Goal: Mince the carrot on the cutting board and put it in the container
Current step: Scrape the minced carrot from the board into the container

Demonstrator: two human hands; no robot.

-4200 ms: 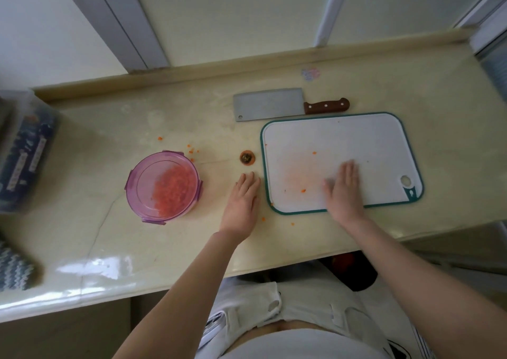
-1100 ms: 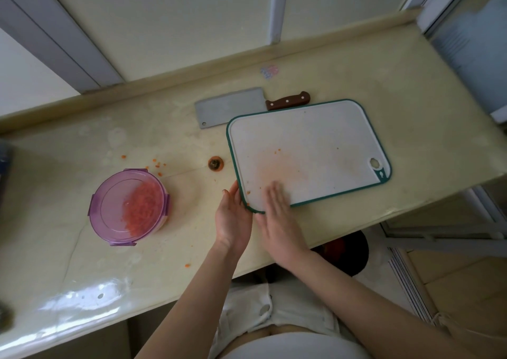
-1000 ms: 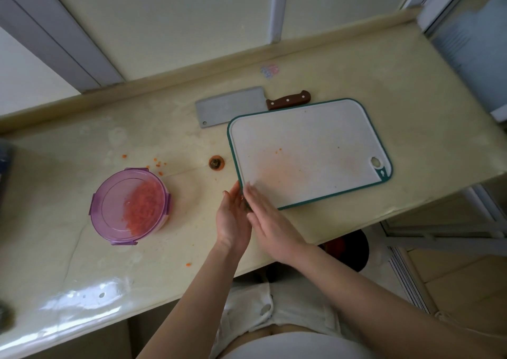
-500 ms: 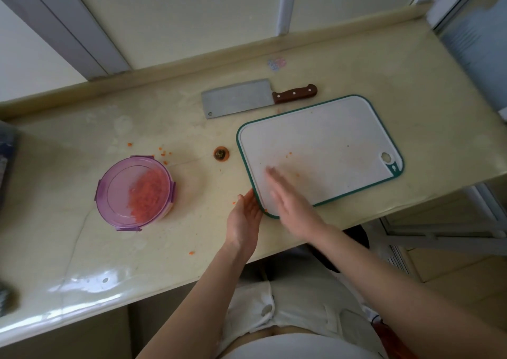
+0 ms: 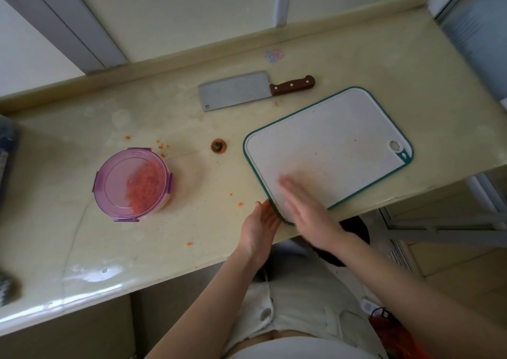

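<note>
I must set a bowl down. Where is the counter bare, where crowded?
Bare: the far-right corner behind the white green-rimmed cutting board; the left rear, between the round purple container and the steel cleaver. Crowded: the board's near corner, where left hand and right hand are; carrot bits beside the container.

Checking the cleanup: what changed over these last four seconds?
The cutting board was turned, its near left corner now at the counter edge. The left hand moved from the counter to cup beside that corner; the right hand sweeps toward it. The cleaver, purple container and carrot end stayed put.
</note>
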